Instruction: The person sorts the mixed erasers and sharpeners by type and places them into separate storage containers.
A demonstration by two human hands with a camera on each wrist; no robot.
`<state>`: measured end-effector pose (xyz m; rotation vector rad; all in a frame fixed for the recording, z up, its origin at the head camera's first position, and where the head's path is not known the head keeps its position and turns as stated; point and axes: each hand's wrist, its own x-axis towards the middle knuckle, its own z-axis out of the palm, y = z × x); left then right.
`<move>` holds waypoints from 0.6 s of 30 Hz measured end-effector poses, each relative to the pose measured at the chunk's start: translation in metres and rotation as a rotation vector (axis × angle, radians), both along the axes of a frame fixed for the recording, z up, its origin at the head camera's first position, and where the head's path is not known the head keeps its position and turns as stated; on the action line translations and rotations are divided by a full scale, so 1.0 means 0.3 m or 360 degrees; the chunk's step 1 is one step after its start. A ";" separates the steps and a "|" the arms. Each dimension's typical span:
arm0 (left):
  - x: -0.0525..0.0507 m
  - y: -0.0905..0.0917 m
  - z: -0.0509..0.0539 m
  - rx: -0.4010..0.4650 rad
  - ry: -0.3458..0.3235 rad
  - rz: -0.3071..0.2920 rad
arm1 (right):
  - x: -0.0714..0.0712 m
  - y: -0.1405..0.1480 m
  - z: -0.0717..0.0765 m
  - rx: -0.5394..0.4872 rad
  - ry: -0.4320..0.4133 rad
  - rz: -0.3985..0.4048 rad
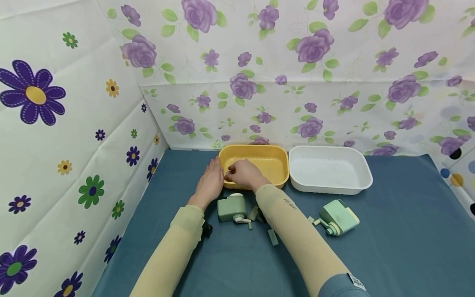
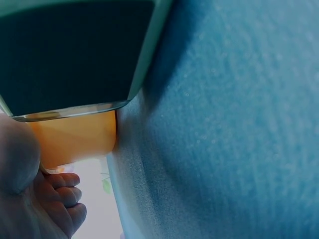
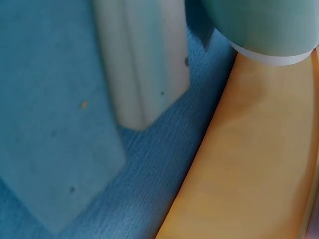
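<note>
My left hand [image 1: 210, 181] lies with fairly straight fingers against the outer left end of the yellow tray [image 1: 283, 165]. In the left wrist view, fingers [image 2: 62, 199] show below the tray's side [image 2: 79, 137]. Over the tray's left end, my right hand [image 1: 245, 173] has bent fingers near the inside wall; whether they pinch anything is hidden. Between the forearms sits a green crank-handled box, like a pencil sharpener [image 1: 231, 207], its dark face [image 2: 75, 55] large in the left wrist view. Green pieces [image 1: 272, 237] lie near the right forearm.
A white tray [image 1: 330, 169] stands right of the yellow one, against the flowered backdrop [image 1: 278, 111]. A second green crank-handled box [image 1: 339, 217] lies tilted right of the right forearm. Blue cloth [image 1: 404, 231] covers the table.
</note>
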<state>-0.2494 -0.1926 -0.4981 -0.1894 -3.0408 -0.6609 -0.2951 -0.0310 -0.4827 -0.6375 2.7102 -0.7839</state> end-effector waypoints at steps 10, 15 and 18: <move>0.003 -0.001 0.011 -0.0022 0.0005 -0.0013 | 0.009 -0.004 0.009 0.0018 0.0098 0.0001; 0.007 0.000 0.020 -0.0044 -0.0013 -0.0021 | 0.013 0.000 0.009 0.0073 0.0252 0.0013; 0.007 0.002 0.026 -0.0050 -0.0031 -0.0027 | 0.014 0.004 0.009 0.0078 0.0316 0.0002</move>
